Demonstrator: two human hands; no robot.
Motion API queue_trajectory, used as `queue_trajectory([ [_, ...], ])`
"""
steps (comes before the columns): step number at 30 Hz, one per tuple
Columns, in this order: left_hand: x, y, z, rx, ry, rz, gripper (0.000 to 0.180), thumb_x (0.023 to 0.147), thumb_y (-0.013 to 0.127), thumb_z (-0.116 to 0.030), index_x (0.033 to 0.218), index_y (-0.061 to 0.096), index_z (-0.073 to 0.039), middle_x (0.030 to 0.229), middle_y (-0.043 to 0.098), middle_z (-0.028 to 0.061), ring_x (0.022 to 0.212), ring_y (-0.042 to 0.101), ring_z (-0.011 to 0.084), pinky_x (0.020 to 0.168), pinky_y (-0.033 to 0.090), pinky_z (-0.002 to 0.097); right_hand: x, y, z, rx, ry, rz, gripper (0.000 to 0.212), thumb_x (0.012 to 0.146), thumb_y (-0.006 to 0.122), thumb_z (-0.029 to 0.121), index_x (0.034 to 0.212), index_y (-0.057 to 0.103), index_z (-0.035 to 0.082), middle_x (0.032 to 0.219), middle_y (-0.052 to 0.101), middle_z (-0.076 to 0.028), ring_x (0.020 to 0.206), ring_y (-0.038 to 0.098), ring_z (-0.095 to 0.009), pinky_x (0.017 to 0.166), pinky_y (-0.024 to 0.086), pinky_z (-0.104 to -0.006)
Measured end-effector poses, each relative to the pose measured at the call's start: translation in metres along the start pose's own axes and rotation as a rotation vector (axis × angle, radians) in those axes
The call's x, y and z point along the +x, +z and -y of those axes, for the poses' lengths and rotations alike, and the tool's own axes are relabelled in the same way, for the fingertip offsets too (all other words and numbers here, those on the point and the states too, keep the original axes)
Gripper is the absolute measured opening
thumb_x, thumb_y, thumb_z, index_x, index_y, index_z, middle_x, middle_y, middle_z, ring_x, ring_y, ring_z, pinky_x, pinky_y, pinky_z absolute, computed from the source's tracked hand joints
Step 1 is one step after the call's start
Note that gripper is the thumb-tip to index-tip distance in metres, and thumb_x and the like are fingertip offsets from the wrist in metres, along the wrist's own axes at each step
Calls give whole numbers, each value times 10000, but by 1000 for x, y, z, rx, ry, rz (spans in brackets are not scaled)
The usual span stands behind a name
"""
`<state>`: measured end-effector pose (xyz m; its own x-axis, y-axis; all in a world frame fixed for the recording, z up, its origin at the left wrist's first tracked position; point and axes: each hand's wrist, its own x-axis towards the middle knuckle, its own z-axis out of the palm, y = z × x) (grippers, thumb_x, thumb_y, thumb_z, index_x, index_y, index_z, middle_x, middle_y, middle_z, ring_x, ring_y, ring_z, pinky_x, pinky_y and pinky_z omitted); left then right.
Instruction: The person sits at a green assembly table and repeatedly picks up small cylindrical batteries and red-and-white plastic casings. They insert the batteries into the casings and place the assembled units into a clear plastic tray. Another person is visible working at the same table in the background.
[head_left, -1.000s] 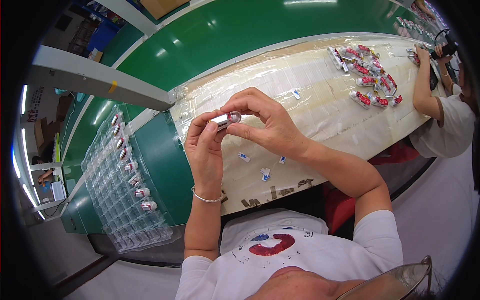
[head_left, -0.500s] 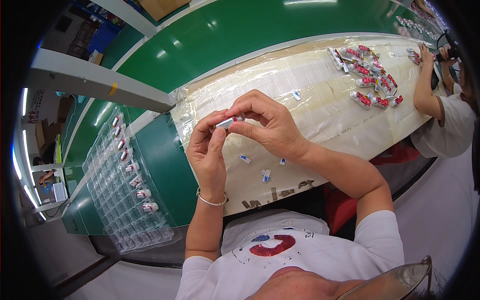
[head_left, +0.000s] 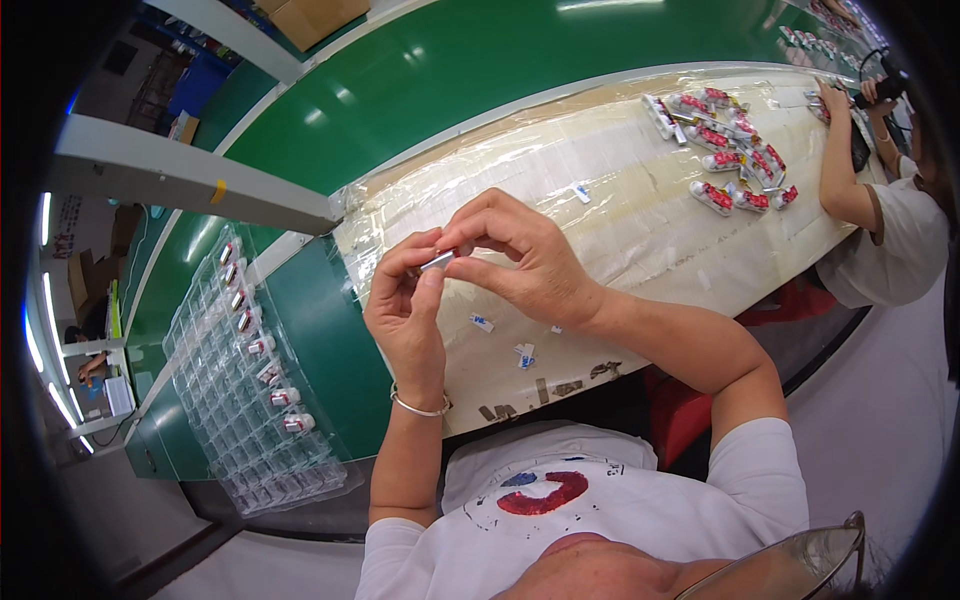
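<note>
The work surface is a cream-covered table [head_left: 620, 250]. Over its left part, my left hand [head_left: 403, 315] and right hand [head_left: 540, 262] are both closed on a small silver piece [head_left: 437, 261], its long axis crosswise, the right end angled slightly higher in view.

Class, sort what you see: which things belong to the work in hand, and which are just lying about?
Likely in the work:
small silver piece, held by left hand and right hand
clear tray
red-and-white pieces

Apparently lying about:
blue-and-white scraps
cardboard box
</note>
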<state>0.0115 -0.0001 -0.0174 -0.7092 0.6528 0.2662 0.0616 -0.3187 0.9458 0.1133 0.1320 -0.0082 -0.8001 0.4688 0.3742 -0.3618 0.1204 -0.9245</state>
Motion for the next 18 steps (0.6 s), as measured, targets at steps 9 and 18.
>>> queue_trajectory([
  [9, 6, 0, 2, -178, -220, -10, 271, 972, 570, -31, 1233, 561, 43, 1260, 596, 167, 1120, 624, 201, 981, 520, 313, 4, -8, -6, -53, -181, -28, 159, 833, 765, 83, 957, 694, 14, 985, 610, -91, 866, 642, -176, 801, 521, -289],
  [18, 4, -4, 2, 27, -113, -40, 256, 982, 584, -39, 1215, 584, 68, 1142, 643, 136, 1029, 636, 165, 920, 510, 278, 11, -8, -13, -47, -146, 31, 195, 811, 774, 120, 962, 689, 30, 1002, 594, -73, 883, 600, -162, 836, 505, -303],
])
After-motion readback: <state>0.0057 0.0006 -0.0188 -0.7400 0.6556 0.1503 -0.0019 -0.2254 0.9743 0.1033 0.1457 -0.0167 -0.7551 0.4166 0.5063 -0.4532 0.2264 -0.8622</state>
